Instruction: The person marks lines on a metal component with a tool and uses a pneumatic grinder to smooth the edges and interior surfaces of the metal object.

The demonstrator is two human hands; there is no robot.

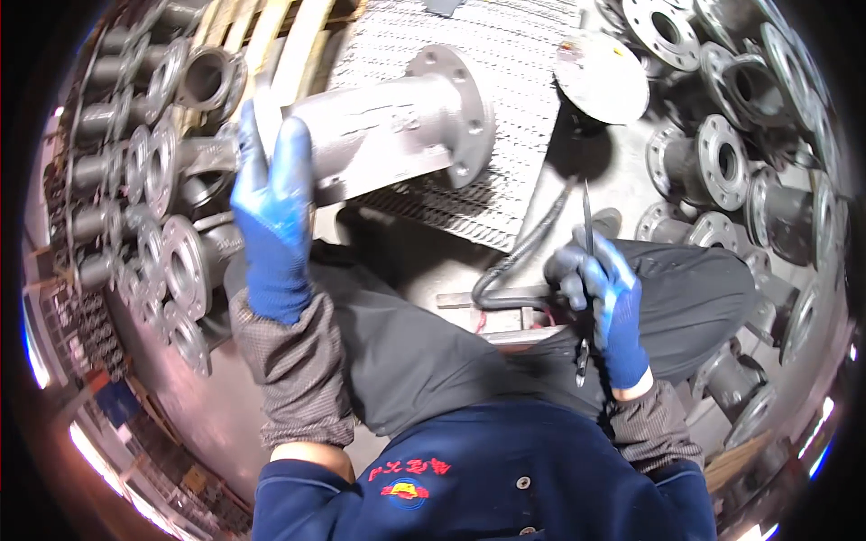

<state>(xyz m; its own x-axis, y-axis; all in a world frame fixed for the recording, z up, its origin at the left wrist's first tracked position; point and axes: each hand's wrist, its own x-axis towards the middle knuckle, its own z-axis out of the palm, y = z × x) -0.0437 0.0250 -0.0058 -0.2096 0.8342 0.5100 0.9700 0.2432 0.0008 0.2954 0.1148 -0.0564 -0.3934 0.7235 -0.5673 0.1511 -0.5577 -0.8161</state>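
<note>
A grey cast flanged pipe lies slantwise over a ridged metal work surface, its round bolt-holed flange on the right. My left hand, in a blue glove, grips the pipe's left end, thumb on one side of the flange edge and fingers on the other. The hand hides part of that end. In my gloved right hand, over my right thigh, is a slim dark pointed tool, held upright and apart from the pipe. A metallic end shows below my fingers; its exact kind is unclear.
Flanged pipes crowd the right side, and more pipe fittings are stacked at left. Beyond the work surface stands a round pale disc. A black hose loops between my knees, near a low metal frame. Wooden slats lie far left.
</note>
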